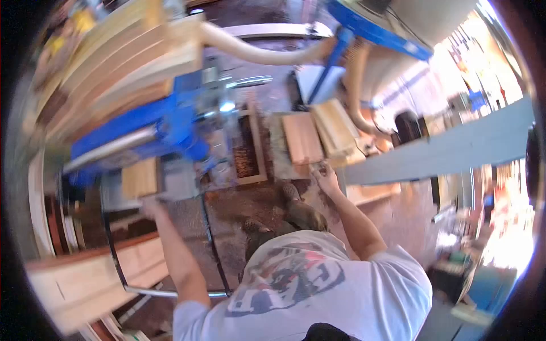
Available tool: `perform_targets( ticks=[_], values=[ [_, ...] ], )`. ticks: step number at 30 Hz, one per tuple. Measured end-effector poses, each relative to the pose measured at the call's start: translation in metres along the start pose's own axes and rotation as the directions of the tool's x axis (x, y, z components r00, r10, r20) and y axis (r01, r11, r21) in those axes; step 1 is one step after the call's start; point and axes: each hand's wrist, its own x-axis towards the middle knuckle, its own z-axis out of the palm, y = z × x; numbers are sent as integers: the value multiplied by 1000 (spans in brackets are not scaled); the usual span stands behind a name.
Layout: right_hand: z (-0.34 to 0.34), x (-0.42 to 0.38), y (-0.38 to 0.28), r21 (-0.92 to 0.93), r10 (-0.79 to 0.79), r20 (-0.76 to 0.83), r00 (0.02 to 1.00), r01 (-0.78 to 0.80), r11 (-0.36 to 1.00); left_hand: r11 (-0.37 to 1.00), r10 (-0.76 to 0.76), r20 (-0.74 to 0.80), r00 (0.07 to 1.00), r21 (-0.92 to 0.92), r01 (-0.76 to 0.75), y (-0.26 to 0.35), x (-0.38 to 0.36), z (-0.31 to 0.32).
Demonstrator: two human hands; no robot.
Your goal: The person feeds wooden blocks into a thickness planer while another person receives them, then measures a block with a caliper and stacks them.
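My left hand (151, 208), smeared by motion, is at the near edge of a short light wooden board (139, 179). That board lies on the metal bed of a blue machine (128, 128), partly beneath its blue beam. Whether the fingers grip the board I cannot make out. On the right, my right hand (326, 179) has its fingers curled at the near corner of a reddish wooden board (301, 139). Beside this board lies a stack of paler boards (334, 128).
Large planks (125, 62) are stacked behind the machine. A pale hose (261, 54) crosses the back toward a blue-framed stand (381, 31). Between my hands is a wooden frame with shavings (246, 150). A grey beam (449, 148) juts in from the right. Long boards (91, 278) lie lower left.
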Motion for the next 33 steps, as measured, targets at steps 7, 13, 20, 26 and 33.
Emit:
perform_targets(
  ticks=[7,13,20,26,33],
  values=[
    [-103,163,118,-284,172,-132,976,-203,937,652,168,-341,925,742,155,-75,-206,-139],
    [-117,338,180,-549,81,-146,986,-149,822,-30,386,-235,892,963,266,-78,-333,-213],
    [-74,315,185,-490,189,-113,975,-220,843,-68,125,10,992,998,-2,-57,-375,-151],
    [-27,232,200,-232,487,-261,834,-544,807,-71,186,377,907,926,-370,-67,-423,-64],
    [-45,215,174,644,459,314,831,-542,541,158,13,342,940,927,-339,-78,-402,-112]
  ],
)
